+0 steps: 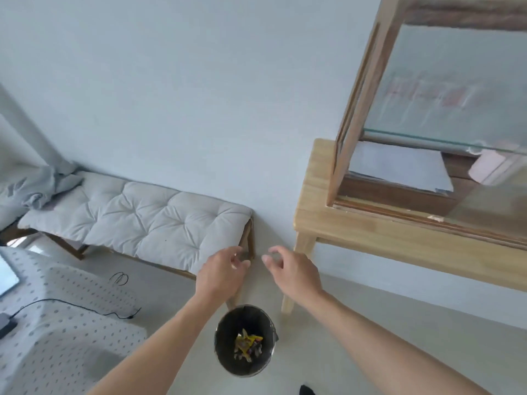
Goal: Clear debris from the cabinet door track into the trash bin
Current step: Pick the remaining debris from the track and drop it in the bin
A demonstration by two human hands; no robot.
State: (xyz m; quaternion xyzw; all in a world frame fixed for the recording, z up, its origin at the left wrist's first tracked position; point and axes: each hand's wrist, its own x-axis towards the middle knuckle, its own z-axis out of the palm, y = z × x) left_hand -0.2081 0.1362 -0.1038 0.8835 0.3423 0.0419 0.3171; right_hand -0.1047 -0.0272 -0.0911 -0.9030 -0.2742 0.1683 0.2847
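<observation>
A round dark trash bin stands on the floor below my arms, with yellow and dark scraps at its bottom. My left hand and my right hand hover side by side above and beyond the bin, fingers loosely curled and apart, nothing visible in either. The wooden cabinet with glass doors stands on a light wooden table at the right. Its door track runs along the cabinet's lower front edge, with small pale bits lying on it.
A padded grey bench stands against the wall at left, its end close to my left hand. A dotted bedspread with a black cable lies at the lower left. Papers and a pink object rest inside the cabinet.
</observation>
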